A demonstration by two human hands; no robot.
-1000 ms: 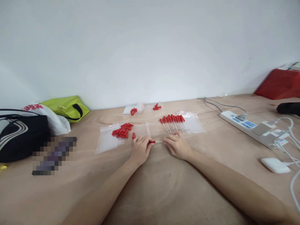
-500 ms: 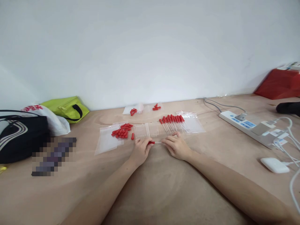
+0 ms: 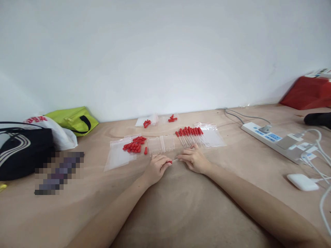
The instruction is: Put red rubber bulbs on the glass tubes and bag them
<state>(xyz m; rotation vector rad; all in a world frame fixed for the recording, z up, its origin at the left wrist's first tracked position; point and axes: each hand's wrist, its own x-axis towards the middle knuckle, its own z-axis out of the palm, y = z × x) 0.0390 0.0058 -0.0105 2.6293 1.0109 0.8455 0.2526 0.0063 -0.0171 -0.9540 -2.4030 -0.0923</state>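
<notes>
Spanning the gap between the two hands in the head view, a thin clear tube (image 3: 175,160) is held just above or against the brown surface (image 3: 181,206); which of the two cannot be told. At its left end a red bulb (image 3: 170,162) is pinched between the thumb and fingers of the left hand (image 3: 156,168), by which it is partly covered. The tube's other end is gripped in the fingertips of the right hand (image 3: 193,160).

Beyond the left hand, a row of loose clear tubes (image 3: 161,144) is laid out side by side. To its left, a lone red bulb (image 3: 146,150) is set near a heap of red bulbs (image 3: 134,146), which is partly spread over flat plastic bags (image 3: 115,158). Beyond the right hand, red-capped tubes (image 3: 190,131) are fanned in a row, with a clear zip bag (image 3: 216,136) placed at their right. Nearer the wall (image 3: 165,55), two small groups of red pieces (image 3: 147,123) are seen. At the right, a white power strip (image 3: 269,137) is plugged with adapters, and a dark bag (image 3: 26,151) is placed at the far left.
</notes>
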